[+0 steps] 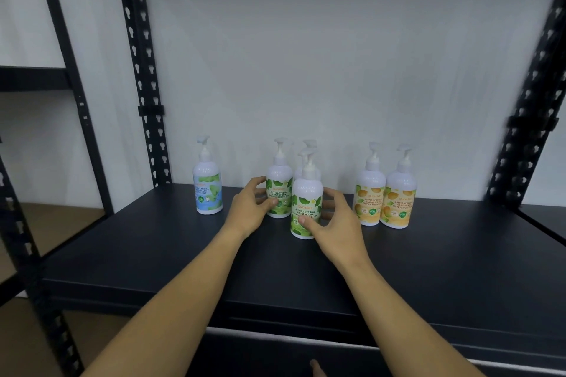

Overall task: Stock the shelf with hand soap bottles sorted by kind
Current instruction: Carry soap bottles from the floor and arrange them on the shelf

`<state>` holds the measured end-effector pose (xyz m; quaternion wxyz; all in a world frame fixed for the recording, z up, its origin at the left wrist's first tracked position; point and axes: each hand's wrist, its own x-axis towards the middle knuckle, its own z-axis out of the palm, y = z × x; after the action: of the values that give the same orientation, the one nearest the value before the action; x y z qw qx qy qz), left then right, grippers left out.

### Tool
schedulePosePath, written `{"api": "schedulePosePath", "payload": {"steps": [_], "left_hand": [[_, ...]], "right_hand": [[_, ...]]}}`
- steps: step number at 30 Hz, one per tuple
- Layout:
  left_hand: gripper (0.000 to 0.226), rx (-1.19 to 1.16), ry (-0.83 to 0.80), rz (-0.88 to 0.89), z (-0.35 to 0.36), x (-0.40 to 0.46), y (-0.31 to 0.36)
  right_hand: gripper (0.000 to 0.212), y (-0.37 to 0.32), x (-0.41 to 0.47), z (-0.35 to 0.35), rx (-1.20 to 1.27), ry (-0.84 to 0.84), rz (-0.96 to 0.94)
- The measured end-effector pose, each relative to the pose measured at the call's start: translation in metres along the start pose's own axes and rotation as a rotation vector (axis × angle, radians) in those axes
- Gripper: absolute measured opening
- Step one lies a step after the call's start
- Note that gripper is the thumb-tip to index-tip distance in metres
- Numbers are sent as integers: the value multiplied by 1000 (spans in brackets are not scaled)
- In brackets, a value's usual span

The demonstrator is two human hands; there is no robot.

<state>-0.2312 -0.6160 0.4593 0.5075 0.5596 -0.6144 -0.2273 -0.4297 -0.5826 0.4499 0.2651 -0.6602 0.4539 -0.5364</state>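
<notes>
Six soap bottles stand on a dark shelf (428,254) in front of a white wall. All have white pump tops.

The bottle with the blue label (207,188) stands alone on the left, well apart from the others. Two bottles with orange labels stand side by side on the right – the left orange bottle (369,194) just beside the right orange bottle (398,197), maybe touching.

In the middle are the green ones. The left hand (249,211) curls its fingers and thumb round the back green bottle (278,190). The right hand (332,223) wraps round the front green bottle (307,208), with the thumb pressed on the label low down and the fingers going round its right side. This bottle stands upright, closer to the person than the rest. A third pump top (310,144) pokes up behind these two – most of that bottle is hidden, so its label colour is hard to tell.

Black metal posts (141,70) with holes hold up the shelf on both sides.
</notes>
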Motion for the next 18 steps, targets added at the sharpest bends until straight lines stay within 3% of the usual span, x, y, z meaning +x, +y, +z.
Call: {"api": "schedulePosePath", "payload": {"steps": [6, 11, 15, 18], "left_hand": [[52, 58, 4, -22, -6, -13, 5], [40, 185, 27, -21, -25, -41, 15], [28, 204, 67, 3, -60, -81, 25], [25, 187, 133, 8, -90, -119, 25]], "right_hand": [[67, -5, -4, -1, -18, 15, 10], [65, -14, -18, -11, -70, 150, 5], [54, -30, -41, -17, -88, 203, -105], [48, -46, -64, -9, -116, 149, -167]]}}
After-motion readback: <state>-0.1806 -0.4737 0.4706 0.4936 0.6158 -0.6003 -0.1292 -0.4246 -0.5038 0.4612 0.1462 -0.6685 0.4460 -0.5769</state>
